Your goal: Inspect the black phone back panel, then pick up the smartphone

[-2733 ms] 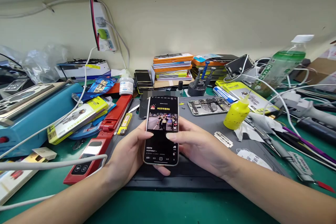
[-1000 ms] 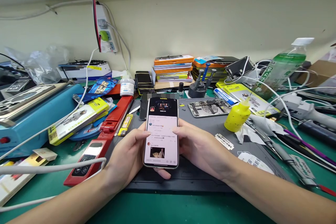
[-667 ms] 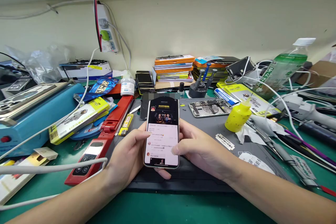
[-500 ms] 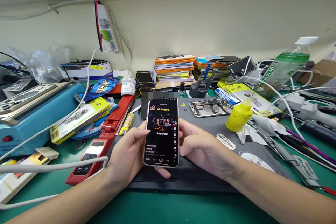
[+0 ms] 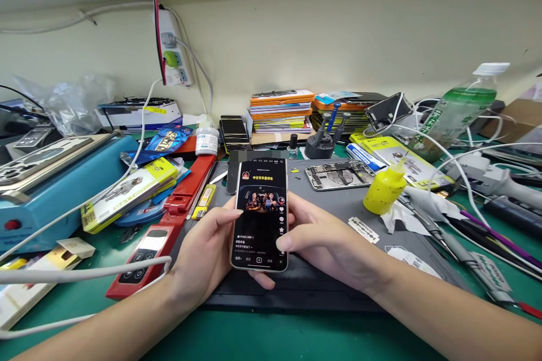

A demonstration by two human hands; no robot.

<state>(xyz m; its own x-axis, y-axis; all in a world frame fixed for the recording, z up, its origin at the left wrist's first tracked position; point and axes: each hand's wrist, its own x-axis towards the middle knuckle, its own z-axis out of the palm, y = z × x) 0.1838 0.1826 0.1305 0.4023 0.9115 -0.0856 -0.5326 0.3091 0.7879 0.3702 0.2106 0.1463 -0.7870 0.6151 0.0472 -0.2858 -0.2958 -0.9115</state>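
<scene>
A smartphone [image 5: 260, 225] with a lit screen stands tilted toward me, showing a video app with yellow text and a picture of people in a car. My left hand [image 5: 207, 248] is closed round its left side, the thumb lying along the screen's left edge. On the other side, my right hand [image 5: 322, 237] grips the phone's right edge, with its thumb over the lower right of the screen. Fingers behind the phone are mostly hidden. Beyond it, an opened phone [image 5: 339, 174] with bare inner parts lies on the dark grey work mat [image 5: 322, 282].
To the right are a yellow dropper bottle [image 5: 384, 189], a razor blade [image 5: 363, 229], a soldering iron [image 5: 449, 242] and a green-labelled drink bottle [image 5: 461, 107]. Leftward sit a red tool [image 5: 144, 256], yellow boxes [image 5: 131, 192] and a blue machine [image 5: 71, 192]. White cables [image 5: 84, 271] cross the left side.
My right thumb has moved left from beside the phone's edge onto the lower right of the screen. The video picture and its caption have changed slightly. My left hand keeps its hold.
</scene>
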